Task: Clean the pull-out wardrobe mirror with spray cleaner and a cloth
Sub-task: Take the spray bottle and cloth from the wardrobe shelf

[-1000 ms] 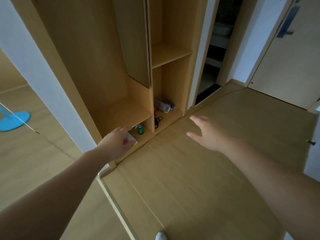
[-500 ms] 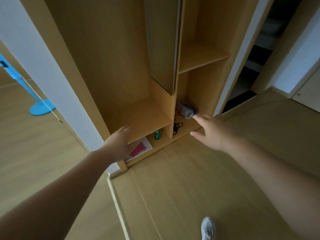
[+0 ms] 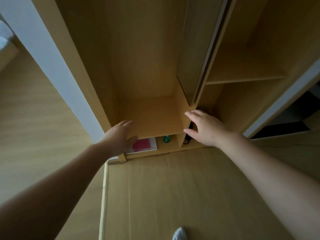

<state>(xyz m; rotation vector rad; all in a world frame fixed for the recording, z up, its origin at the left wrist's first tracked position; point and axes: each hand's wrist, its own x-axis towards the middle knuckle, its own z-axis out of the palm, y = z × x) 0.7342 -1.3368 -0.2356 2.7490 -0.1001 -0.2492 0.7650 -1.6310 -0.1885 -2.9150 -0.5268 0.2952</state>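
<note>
Both hands have moved closer to the wardrobe (image 3: 138, 49) than 0.5 seconds ago, and the view has tipped downward. Fingers of the left hand (image 3: 121, 135) lie straight over the front edge of the low shelf (image 3: 155, 115), thumb just below it, holding nothing. The right hand (image 3: 206, 129) is spread and empty, with its fingertips at the divider above a black cable (image 3: 187, 141). Under the shelf sit a red and white packet (image 3: 143, 144) and a small green bottle (image 3: 167, 139), probably the spray cleaner. The mirror (image 3: 188, 49) seems to be the tall thin panel tucked edge-on between the 2 compartments. No cloth shows. To fetch the bottle well, the left hand should dip under the shelf edge, past the packet, and lift it upright.
</note>
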